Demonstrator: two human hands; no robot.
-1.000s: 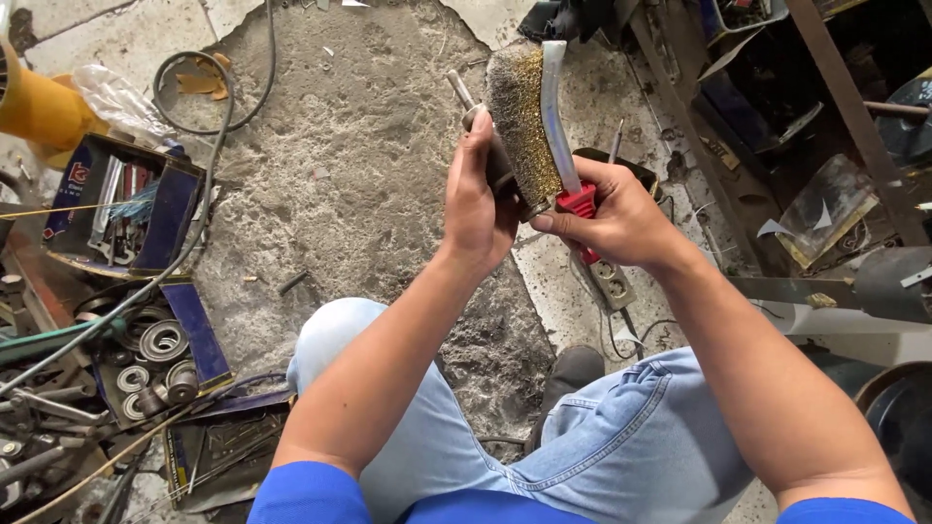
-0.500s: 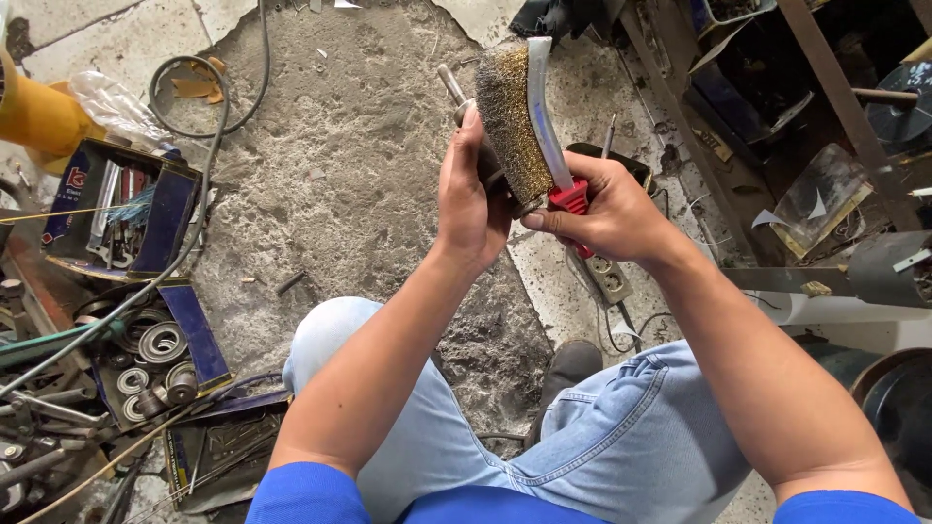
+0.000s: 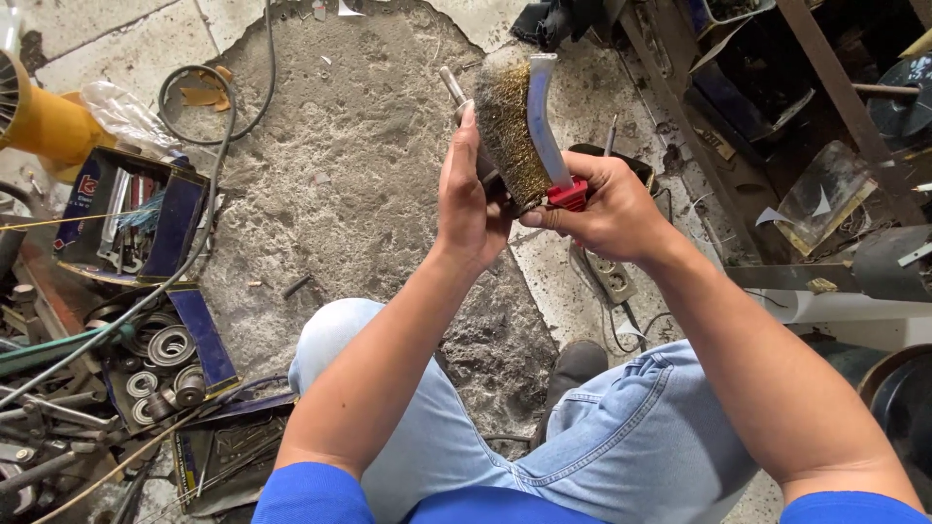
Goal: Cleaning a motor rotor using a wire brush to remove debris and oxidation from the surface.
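My right hand [image 3: 607, 209] grips the red handle of a wire brush [image 3: 519, 131], whose brass bristles face left and whose grey back curves upward. My left hand [image 3: 471, 199] holds a slim metal rod-like part [image 3: 452, 85] pressed against the bristles; only its upper end shows above my fingers. Both hands are raised over the rough concrete floor [image 3: 349, 165], above my knees in blue jeans.
A blue open box [image 3: 121, 209] of tools and a tray of metal rings and bearings [image 3: 160, 354] lie at left, with a yellow machine [image 3: 44, 116] and black cable [image 3: 228, 107]. A power strip [image 3: 612, 277] lies below my right hand. Metal frames and clutter fill the right.
Both hands with the brush and metal part have shifted slightly, and the brush has slid a little along the part. The grips are unchanged.
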